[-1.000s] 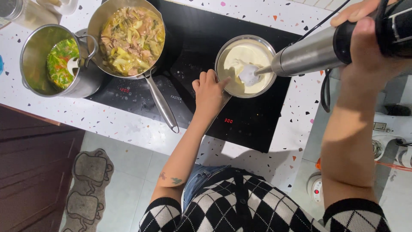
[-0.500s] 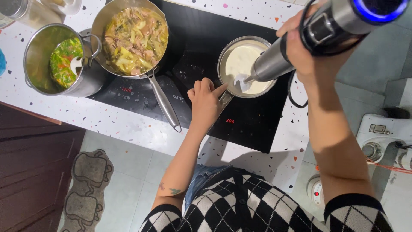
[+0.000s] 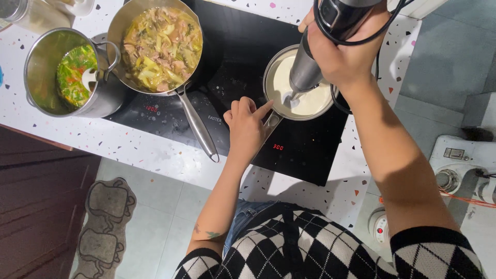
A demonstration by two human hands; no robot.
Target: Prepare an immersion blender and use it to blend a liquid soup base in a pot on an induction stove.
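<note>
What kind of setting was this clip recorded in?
Most likely a home kitchen: a black glass induction hob set in a white speckled countertop, a steel frying pan of cooked meat and vegetables, and a tiled floor.

You have open cooktop (image 3: 305,155) below the saucepan (image 3: 299,85), while the frying pan's handle (image 3: 196,126) bars your left hand's (image 3: 245,129) left side.

The person is wearing a black-and-white argyle knit top (image 3: 310,248) with short sleeves, blue denim (image 3: 247,214) showing beneath, and a small dark tattoo (image 3: 206,233) marking the left forearm.
</note>
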